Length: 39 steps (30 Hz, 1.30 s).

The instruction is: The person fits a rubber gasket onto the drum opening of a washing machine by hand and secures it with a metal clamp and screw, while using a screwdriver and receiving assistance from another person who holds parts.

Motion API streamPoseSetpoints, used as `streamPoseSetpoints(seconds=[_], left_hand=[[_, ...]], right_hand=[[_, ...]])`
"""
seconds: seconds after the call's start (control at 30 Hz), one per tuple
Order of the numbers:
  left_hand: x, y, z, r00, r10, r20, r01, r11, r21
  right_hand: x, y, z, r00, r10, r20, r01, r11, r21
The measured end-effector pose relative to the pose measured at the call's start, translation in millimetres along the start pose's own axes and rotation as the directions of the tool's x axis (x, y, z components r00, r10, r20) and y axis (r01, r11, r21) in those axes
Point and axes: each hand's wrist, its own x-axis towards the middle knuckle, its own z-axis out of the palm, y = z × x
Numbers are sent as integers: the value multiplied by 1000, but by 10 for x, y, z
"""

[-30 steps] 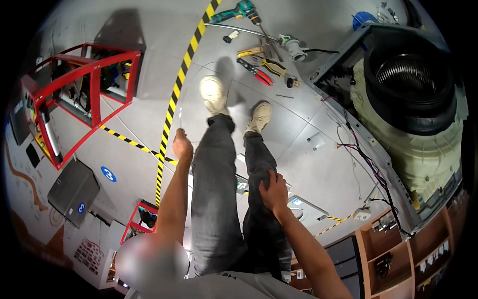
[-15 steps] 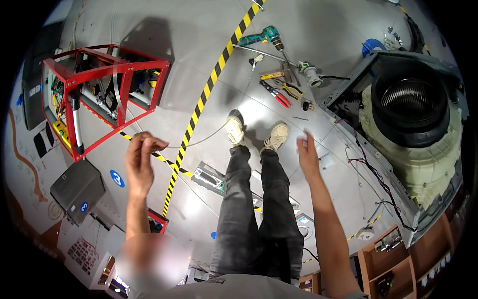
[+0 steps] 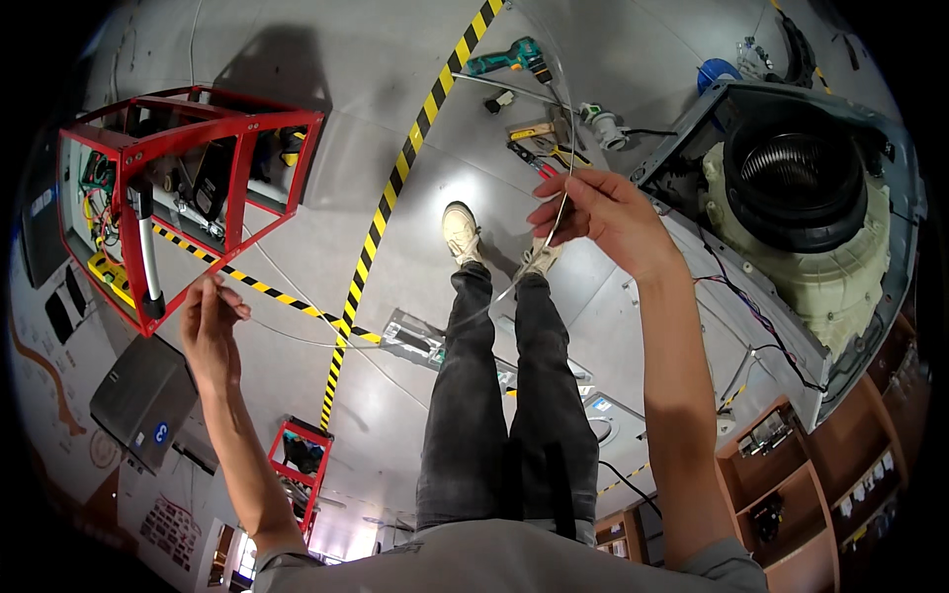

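A thin, flexible, pale metallic wire or strip (image 3: 557, 222) curves between my hands over my legs. My left hand (image 3: 213, 331) pinches it at the left, beside the red frame's lower edge. My right hand (image 3: 603, 212) is raised at centre right with the wire between its fingers, several of them half curled. Below that hand are my shoes (image 3: 460, 232) on the grey floor. Just beyond it lie red-handled pliers (image 3: 541, 166), a yellow tool (image 3: 532, 131) and a teal drill (image 3: 524, 61).
A red frame (image 3: 242, 178) holding parts stands left, a grey case (image 3: 133, 400) below it. An opened appliance with a black rubber gasket (image 3: 791, 188) and loose wires lies right, wooden shelving (image 3: 801, 494) behind me. Striped tape (image 3: 405, 163) crosses the floor; a metal panel (image 3: 415, 341) lies near my legs.
My right hand has left my leg, risen toward the centre and taken hold of the wire. My left hand has moved out to the left, stretching the wire between them.
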Motion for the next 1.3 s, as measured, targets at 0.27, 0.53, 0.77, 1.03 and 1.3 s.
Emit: streamPoseSetpoints(seconds=[0.27,0.53,0.77,1.03,1.3], left_hand=[[515,-553,106,928,-373,-15,357,873,332],[-42,272,1574,680,117,724,-236,970,65],[-156,401,2090,688,35,725,-17,999,-31],[-205,490,2173,684,1,730,-84,993,78],[-336,358,2097,732,-41,680,-115,977,182]], right_hand=[[-84,-206,537,995,-14,-94,29,986,164],[-30,-189,748,984,-32,-177,72,972,225],[-157,-252,667,955,-109,-277,197,929,314],[-201,-140,441,871,-193,-453,355,884,306],[-230,232,518,853,-131,-506,343,871,351]])
